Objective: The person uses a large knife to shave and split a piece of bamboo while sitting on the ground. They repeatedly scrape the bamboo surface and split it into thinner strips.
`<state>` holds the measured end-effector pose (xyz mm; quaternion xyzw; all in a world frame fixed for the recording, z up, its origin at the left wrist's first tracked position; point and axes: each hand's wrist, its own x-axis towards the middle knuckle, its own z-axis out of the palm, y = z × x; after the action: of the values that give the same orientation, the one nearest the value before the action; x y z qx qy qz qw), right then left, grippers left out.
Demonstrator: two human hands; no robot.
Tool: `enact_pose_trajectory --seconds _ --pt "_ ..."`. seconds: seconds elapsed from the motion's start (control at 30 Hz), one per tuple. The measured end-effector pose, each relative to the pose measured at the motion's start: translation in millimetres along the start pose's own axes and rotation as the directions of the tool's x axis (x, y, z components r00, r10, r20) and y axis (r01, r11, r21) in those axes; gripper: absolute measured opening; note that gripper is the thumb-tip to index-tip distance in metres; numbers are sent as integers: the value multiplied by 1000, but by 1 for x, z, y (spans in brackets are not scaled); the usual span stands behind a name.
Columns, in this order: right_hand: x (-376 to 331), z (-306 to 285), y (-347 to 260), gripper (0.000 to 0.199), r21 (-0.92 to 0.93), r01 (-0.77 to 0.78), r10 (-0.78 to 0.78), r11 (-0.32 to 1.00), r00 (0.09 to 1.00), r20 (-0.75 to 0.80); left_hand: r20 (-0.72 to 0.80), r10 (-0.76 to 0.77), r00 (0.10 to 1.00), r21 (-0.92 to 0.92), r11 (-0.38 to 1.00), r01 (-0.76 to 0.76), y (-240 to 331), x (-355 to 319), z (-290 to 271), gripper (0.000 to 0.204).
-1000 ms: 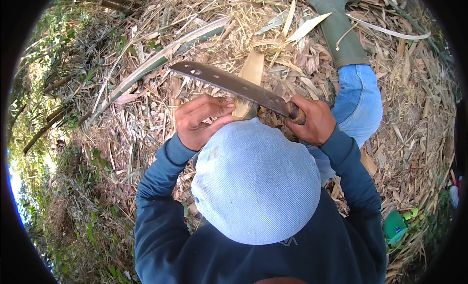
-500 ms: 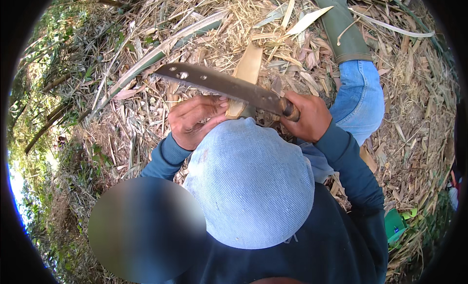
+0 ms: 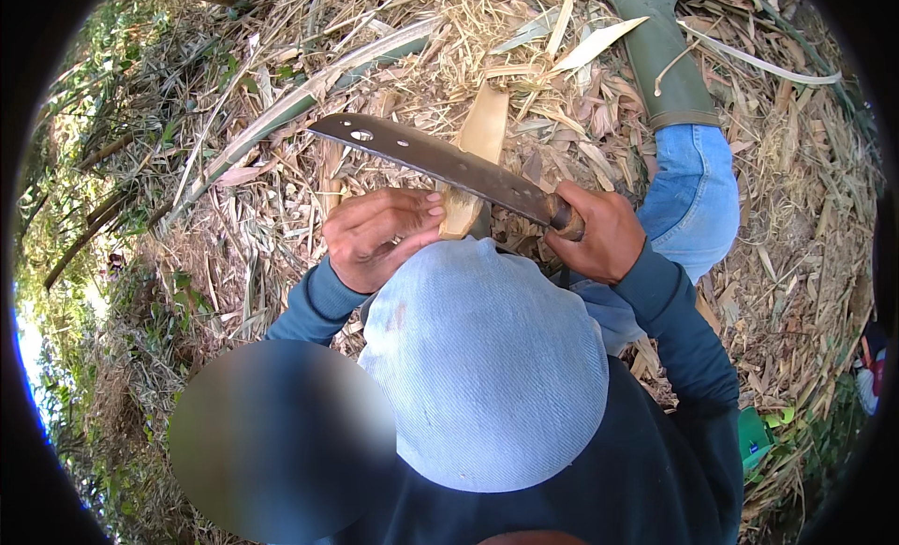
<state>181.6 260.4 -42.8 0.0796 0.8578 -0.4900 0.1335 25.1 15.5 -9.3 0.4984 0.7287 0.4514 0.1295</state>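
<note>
My right hand (image 3: pixel 604 231) is wrapped round the wooden handle of a machete (image 3: pixel 431 161). Its long dark blade, with holes close to the tip, slants up to the left and passes over a pale strip of split wood or bamboo (image 3: pixel 483 124). The near end of that strip sits between the thumb and fingers of my left hand (image 3: pixel 379 231), just beyond my denim-covered knee (image 3: pixel 487 358). A gap shows between the blade and my left fingertips. Whether the blade touches the strip, I cannot tell.
Shavings and dry leaves (image 3: pixel 552 161) cover the ground. A long split green stalk (image 3: pixel 309 97) lies at the far left. On the right my other leg (image 3: pixel 693 180) stretches out in a green boot (image 3: pixel 665 67). Something green (image 3: pixel 754 437) lies near my right elbow.
The machete's tip has lifted slightly away from my left fingers, widening the gap. Both hands keep their holds, and the whole view has shifted a little.
</note>
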Motion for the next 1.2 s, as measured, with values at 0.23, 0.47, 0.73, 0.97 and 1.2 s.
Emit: enact_pose_trajectory --seconds 0.23,0.47,0.73,0.97,1.2 --pt "6 -2 7 25 126 -54 47 991 997 56 40 -3 999 5 1000 3 1 3 -5 25" --pt "5 -4 -13 24 -24 63 -63 998 998 3 93 -46 995 117 993 35 6 -4 -10 24" --pt "32 10 2 23 86 -57 52 995 997 56 -114 -33 993 129 990 48 7 -8 -5 25" --pt "20 11 -28 25 -85 7 -8 996 1000 -6 -119 -34 992 111 993 48 5 -16 -5 23" --pt "42 16 -5 26 21 -7 7 1000 1000 -4 -192 -155 969 146 972 184 10 -18 -7 21"
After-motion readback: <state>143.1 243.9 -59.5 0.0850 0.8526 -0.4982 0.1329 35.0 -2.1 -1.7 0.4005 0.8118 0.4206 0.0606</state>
